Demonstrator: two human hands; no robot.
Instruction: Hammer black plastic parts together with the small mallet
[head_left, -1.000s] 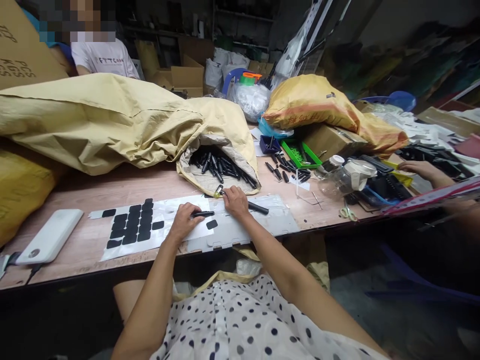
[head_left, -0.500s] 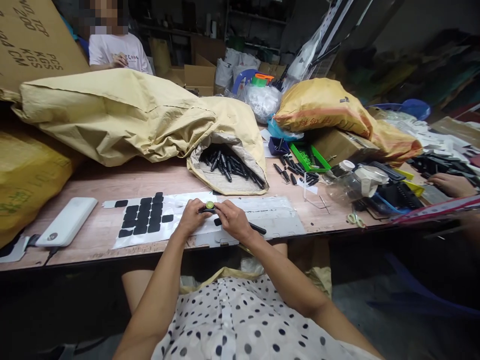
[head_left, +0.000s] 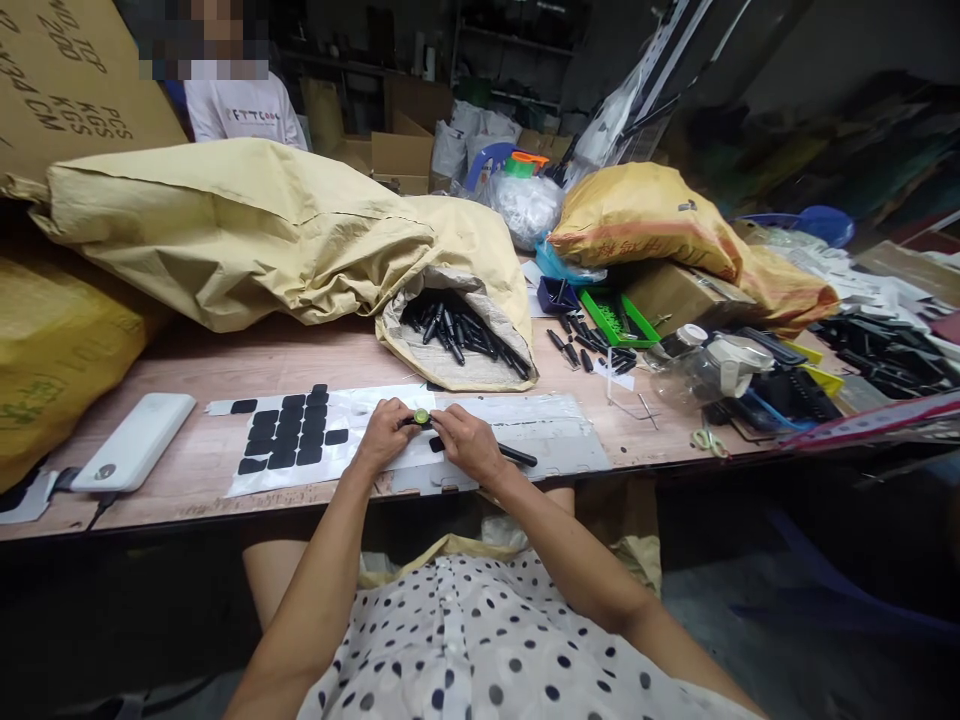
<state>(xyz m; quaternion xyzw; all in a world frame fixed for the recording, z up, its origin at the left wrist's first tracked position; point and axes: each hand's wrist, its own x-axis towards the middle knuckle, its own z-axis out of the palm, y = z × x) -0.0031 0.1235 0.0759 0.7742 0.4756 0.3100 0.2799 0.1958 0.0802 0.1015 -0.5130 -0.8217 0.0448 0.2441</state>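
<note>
Between my two hands, over the white sheet, is a small black piece with a round yellow-green disc (head_left: 421, 416). My left hand (head_left: 386, 432) pinches its left end, and my right hand (head_left: 466, 442) has its fingertips at the right end. Both hands are closed; my fingers cover much of the piece. Beside my right wrist lies a black rod-like item (head_left: 517, 456), partly hidden. Left of my hands, rows of black rounded stickers (head_left: 287, 430) cover a white backing sheet (head_left: 346, 402). A grey-white board (head_left: 555, 430) lies under my right hand.
A beige sack (head_left: 247, 235) spills black pen-like parts (head_left: 450, 330) toward me. A white power bank (head_left: 135, 442) is at left. On the right are a green tray (head_left: 619, 318), a clear jug (head_left: 701, 375) and scissors (head_left: 709, 442). A person (head_left: 244, 105) is behind the sack.
The round disc has tipped slightly in my fingers, while my hands stay almost in place. A co-worker's hand at the far right has left view. The person behind has lowered a hand.
</note>
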